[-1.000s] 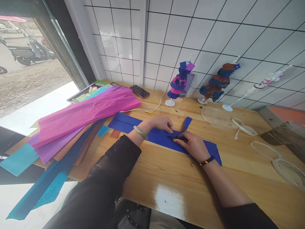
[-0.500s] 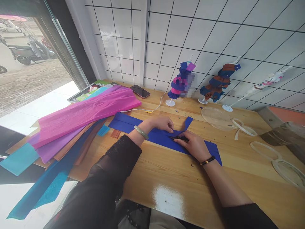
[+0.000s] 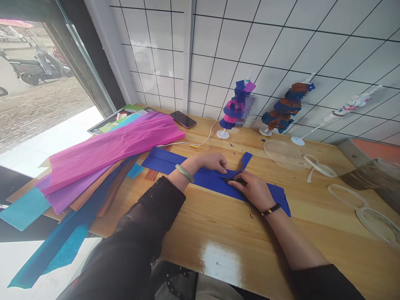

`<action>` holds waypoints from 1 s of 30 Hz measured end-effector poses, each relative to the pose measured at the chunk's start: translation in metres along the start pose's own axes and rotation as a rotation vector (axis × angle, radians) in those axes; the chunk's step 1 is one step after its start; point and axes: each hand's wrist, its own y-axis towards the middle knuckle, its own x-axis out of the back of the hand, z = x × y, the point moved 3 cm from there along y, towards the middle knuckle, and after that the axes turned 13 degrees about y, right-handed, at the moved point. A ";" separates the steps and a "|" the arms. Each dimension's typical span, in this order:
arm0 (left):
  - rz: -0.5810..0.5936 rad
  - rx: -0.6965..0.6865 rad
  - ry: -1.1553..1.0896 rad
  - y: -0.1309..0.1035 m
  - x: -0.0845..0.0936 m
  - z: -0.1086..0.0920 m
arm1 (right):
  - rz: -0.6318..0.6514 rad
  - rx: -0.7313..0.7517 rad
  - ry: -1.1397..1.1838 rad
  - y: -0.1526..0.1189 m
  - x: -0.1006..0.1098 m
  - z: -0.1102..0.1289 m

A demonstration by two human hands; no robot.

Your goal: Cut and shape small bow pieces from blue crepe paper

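Observation:
A long sheet of deep blue crepe paper (image 3: 206, 183) lies across the wooden table in front of me. My left hand (image 3: 214, 161) rests over its upper edge, fingers curled and thumb pinching the paper. Dark scissors (image 3: 239, 181) are in my right hand (image 3: 256, 191), its fingers wrapped round the handles. Their blades point left and sit at the paper, partly hidden by it. From between my hands a narrow blue strip (image 3: 246, 159), partly cut from the sheet, curls up and away.
Pink crepe paper (image 3: 118, 146) tops a stack of coloured sheets at the left. A phone (image 3: 183, 119) and white cable (image 3: 206, 141) lie behind. Ruffled paper decorations (image 3: 234, 108) on white stands line the tiled wall. Clear discs (image 3: 283, 155) and white rings are at the right.
Almost nothing differs; both hands, the scissors and the blue paper hold nearly the same position. The whole view has shifted very slightly.

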 end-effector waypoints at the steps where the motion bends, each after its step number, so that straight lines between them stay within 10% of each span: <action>1: 0.000 0.001 0.001 0.000 0.000 0.000 | -0.001 -0.001 0.001 0.000 0.000 0.000; 30: -0.020 -0.054 -0.069 0.003 -0.004 0.008 | -0.019 0.021 -0.038 0.005 -0.005 0.011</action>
